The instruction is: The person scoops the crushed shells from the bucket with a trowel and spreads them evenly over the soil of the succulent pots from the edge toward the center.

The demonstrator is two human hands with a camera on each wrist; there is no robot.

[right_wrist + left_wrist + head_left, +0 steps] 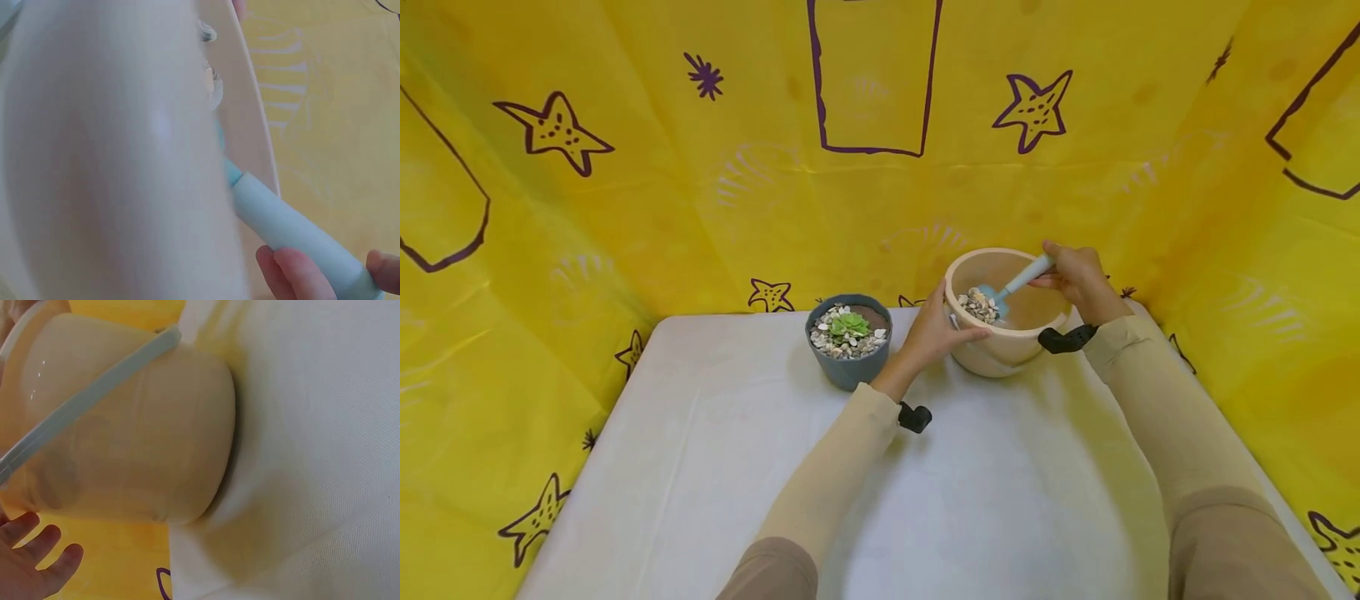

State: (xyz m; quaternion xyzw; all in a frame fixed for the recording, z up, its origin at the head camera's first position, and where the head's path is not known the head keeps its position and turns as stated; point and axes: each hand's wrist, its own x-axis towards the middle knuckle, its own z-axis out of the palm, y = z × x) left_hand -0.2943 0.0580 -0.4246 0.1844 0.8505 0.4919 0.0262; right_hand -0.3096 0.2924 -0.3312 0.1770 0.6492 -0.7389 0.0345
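A cream bucket (pixel 996 358) with a pale grey handle (pixel 94 394) stands on the table. My left hand (pixel 934 329) holds its left side, thumb along the front of the rim and the other fingers spread round the outer wall. Above the right side of the rim, my right hand (pixel 1078 275) grips the pale blue handle of a small shovel (pixel 1030 273). The shovel slants down into the bucket, its blade against a heap of mixed pebbles (pixel 977 305) on the left inside. In the right wrist view the bucket's wall hides most of the blade.
Left of the bucket stands a blue-grey pot (pixel 852 368) with a green succulent (pixel 848 325) among pebbles; a brown patch shows at its back right. A white cloth covers the table (pixel 700 467). Yellow patterned sheets (pixel 880 200) rise behind and at both sides.
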